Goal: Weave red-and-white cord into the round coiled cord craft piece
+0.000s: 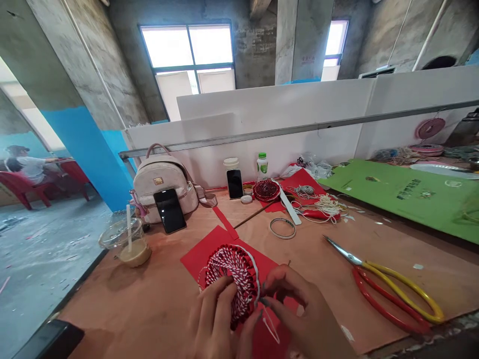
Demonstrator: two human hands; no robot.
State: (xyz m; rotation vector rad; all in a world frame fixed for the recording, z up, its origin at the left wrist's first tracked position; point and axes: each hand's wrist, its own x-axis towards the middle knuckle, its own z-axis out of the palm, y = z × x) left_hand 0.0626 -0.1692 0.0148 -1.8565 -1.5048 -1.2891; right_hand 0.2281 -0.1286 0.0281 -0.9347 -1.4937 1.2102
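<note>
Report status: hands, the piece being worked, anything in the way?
Left hand holding red-and-white disc. Right hand fingertips at its edge, exact grip unclear. Red sheet underneath. Scissors off right, apart from hands, seemingly not in the way.

Single wide head cam — looks forward and down across the tabletop [157, 304]. Left hand [215, 314] and right hand [301, 304] sit close, bottom centre — window wall [254, 55] far off, up top.
</note>
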